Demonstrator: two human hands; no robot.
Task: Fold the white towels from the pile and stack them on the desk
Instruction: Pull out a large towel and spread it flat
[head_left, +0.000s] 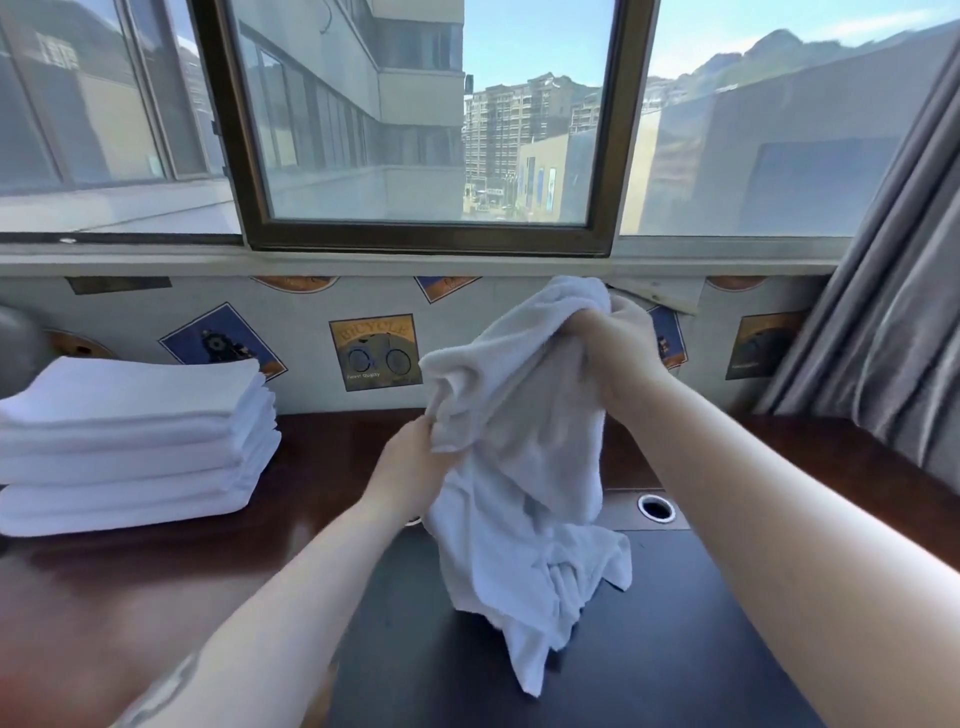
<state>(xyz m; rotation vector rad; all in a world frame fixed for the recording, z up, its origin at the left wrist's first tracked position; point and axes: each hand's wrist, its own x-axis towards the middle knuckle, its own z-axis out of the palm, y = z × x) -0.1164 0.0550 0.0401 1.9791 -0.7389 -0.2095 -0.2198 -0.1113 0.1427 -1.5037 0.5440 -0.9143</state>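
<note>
A crumpled white towel (524, 467) hangs above the middle of the dark desk (322, 457), its lower end trailing down onto the desk top. My right hand (618, 353) grips the towel's upper end, raised in front of the wall. My left hand (410, 462) pinches a lower edge of the same towel on its left side. A stack of several folded white towels (130, 441) sits on the desk at the left. The pile of unfolded towels is out of view.
A round cable hole (656, 507) is set in the desk behind the towel. A wall with picture stickers (374, 353) runs behind the desk under a window (426, 130). A grey curtain (883, 338) hangs at the right.
</note>
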